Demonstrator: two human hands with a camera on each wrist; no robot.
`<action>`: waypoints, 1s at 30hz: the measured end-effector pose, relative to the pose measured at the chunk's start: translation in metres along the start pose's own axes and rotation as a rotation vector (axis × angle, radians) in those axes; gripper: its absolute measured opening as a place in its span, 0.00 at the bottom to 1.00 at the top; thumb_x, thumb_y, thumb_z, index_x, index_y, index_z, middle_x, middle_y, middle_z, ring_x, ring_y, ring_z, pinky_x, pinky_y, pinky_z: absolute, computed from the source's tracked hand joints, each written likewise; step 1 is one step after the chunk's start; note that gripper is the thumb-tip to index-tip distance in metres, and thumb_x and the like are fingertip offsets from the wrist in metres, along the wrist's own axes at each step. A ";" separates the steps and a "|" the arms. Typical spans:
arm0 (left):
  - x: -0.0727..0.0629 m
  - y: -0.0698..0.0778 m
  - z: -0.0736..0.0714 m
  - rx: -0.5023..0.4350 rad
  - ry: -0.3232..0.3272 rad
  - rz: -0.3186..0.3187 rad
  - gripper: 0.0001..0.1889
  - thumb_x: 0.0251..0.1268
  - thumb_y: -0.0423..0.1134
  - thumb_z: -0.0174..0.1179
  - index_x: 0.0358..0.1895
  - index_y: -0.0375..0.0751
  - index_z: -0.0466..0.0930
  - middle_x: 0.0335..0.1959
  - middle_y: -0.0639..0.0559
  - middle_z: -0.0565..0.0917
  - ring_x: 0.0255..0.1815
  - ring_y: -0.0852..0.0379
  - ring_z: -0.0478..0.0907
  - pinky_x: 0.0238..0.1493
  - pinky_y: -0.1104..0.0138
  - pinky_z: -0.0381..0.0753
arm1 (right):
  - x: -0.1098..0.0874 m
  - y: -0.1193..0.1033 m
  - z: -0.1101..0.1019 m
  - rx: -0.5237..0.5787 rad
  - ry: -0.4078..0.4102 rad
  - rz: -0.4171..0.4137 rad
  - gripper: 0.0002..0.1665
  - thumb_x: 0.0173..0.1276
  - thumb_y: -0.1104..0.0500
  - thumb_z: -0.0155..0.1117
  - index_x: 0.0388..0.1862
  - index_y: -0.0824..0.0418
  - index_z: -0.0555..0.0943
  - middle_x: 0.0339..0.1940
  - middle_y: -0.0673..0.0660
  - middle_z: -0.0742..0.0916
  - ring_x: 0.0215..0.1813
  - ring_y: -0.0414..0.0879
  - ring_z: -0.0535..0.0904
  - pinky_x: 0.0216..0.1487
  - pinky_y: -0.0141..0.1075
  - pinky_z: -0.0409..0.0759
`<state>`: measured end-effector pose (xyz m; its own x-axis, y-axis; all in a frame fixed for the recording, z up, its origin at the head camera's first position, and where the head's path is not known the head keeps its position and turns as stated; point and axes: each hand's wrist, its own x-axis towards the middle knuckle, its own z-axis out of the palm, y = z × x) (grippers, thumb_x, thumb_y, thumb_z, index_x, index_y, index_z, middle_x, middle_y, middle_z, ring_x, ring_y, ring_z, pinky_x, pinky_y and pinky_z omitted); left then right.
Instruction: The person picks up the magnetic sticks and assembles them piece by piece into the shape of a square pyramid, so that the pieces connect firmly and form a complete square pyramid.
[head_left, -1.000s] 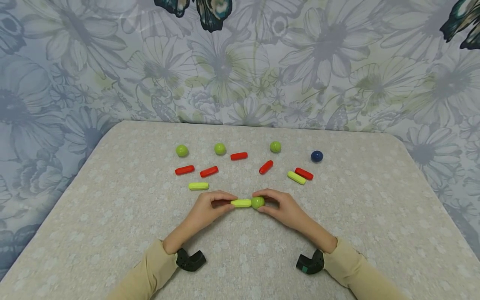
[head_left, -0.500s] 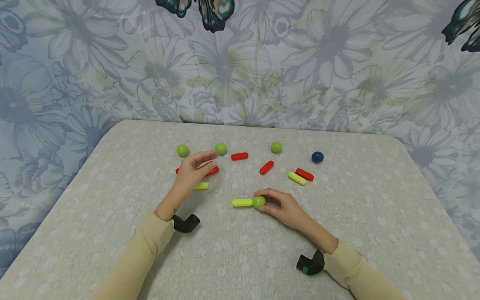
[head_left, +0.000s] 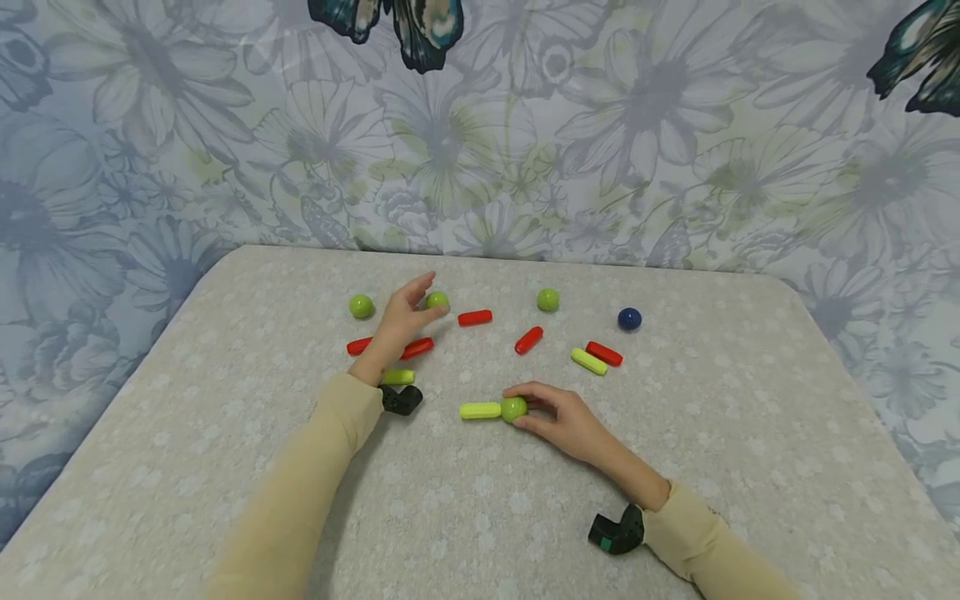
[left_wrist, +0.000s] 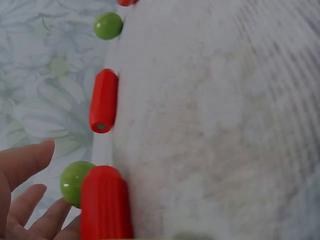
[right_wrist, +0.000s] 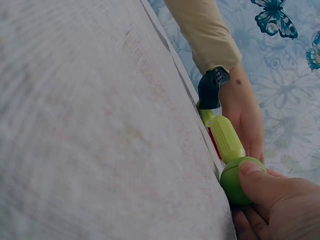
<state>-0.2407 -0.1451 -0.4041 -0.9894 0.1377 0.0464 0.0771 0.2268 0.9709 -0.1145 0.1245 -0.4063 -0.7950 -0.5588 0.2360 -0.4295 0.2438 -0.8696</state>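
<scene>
My right hand [head_left: 562,422] pinches a green ball [head_left: 513,409] between thumb and fingers at the middle of the table. A yellow-green ribbed stick [head_left: 480,411] is joined to that ball's left side, pointing left. Farther back, my left hand [head_left: 406,317] reaches around another green ball [head_left: 437,301], thumb on one side and fingers spread on the other. In the left wrist view this ball [left_wrist: 74,183] sits just beyond the open fingers, partly behind a red ribbed stick [left_wrist: 105,205]. The left forearm partly covers two red sticks and a yellow-green stick [head_left: 398,377].
Other green balls lie at the back left [head_left: 361,306] and back middle. A dark blue ball [head_left: 629,319] is at the back right. Red sticks [head_left: 475,317] are scattered between; one lies beside a yellow-green stick [head_left: 588,362]. Floral fabric [head_left: 480,133] hangs behind the table.
My left hand has let go of the yellow-green stick and moved back and left to the green ball in the rear row. The right hand stays on its ball.
</scene>
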 end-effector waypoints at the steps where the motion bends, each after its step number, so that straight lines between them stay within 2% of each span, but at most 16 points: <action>1: 0.001 -0.002 0.001 0.008 0.003 -0.004 0.34 0.62 0.29 0.61 0.71 0.35 0.57 0.69 0.41 0.61 0.68 0.46 0.57 0.65 0.58 0.59 | 0.000 0.000 0.000 0.000 0.000 0.003 0.19 0.60 0.73 0.64 0.52 0.71 0.77 0.50 0.62 0.82 0.52 0.52 0.77 0.53 0.44 0.74; 6: 0.005 -0.008 0.003 0.078 0.025 -0.022 0.31 0.62 0.29 0.61 0.69 0.35 0.61 0.65 0.40 0.66 0.63 0.47 0.65 0.60 0.61 0.66 | 0.000 -0.002 0.000 -0.001 0.000 0.010 0.19 0.60 0.73 0.64 0.52 0.71 0.77 0.50 0.62 0.82 0.52 0.52 0.77 0.53 0.44 0.74; 12: 0.009 -0.008 0.005 0.260 0.065 -0.010 0.25 0.62 0.29 0.61 0.63 0.33 0.69 0.60 0.40 0.73 0.56 0.47 0.72 0.55 0.62 0.71 | 0.001 -0.002 -0.001 -0.003 -0.002 0.008 0.19 0.61 0.72 0.64 0.52 0.71 0.77 0.50 0.62 0.82 0.52 0.52 0.77 0.53 0.43 0.74; 16: 0.011 -0.007 0.005 0.318 0.089 -0.031 0.24 0.60 0.31 0.63 0.61 0.35 0.73 0.56 0.41 0.76 0.54 0.47 0.74 0.53 0.61 0.73 | 0.001 -0.001 -0.001 -0.007 -0.004 0.011 0.19 0.61 0.72 0.64 0.52 0.70 0.77 0.50 0.61 0.82 0.52 0.51 0.77 0.53 0.43 0.75; 20: 0.009 -0.006 0.001 0.295 0.091 -0.048 0.23 0.59 0.34 0.65 0.60 0.35 0.74 0.55 0.41 0.77 0.53 0.48 0.75 0.52 0.61 0.73 | 0.001 -0.001 0.000 -0.010 -0.003 0.015 0.19 0.60 0.72 0.64 0.52 0.70 0.77 0.50 0.61 0.82 0.51 0.51 0.78 0.53 0.43 0.75; 23: 0.005 -0.004 -0.002 0.231 0.086 -0.041 0.24 0.59 0.33 0.65 0.60 0.34 0.74 0.56 0.41 0.76 0.53 0.48 0.75 0.53 0.62 0.73 | 0.001 0.000 0.000 -0.010 -0.003 0.017 0.20 0.60 0.72 0.64 0.52 0.70 0.77 0.50 0.61 0.82 0.51 0.51 0.78 0.53 0.43 0.75; 27: -0.008 0.003 -0.006 0.147 0.066 -0.020 0.24 0.60 0.33 0.64 0.61 0.35 0.73 0.57 0.43 0.75 0.55 0.49 0.74 0.53 0.63 0.73 | 0.000 -0.001 0.000 -0.007 -0.005 0.023 0.20 0.61 0.72 0.64 0.53 0.70 0.77 0.50 0.62 0.82 0.52 0.52 0.77 0.53 0.43 0.74; 30: -0.022 0.012 -0.010 0.122 0.036 -0.007 0.25 0.61 0.36 0.64 0.62 0.36 0.73 0.59 0.45 0.74 0.56 0.50 0.73 0.52 0.63 0.74 | 0.000 -0.001 0.000 -0.006 -0.007 0.027 0.20 0.61 0.72 0.64 0.53 0.70 0.77 0.50 0.62 0.81 0.52 0.52 0.77 0.53 0.43 0.74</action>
<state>-0.2192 -0.1551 -0.3911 -0.9936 0.1010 0.0503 0.0823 0.3436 0.9355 -0.1144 0.1245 -0.4055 -0.8034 -0.5574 0.2095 -0.4104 0.2634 -0.8730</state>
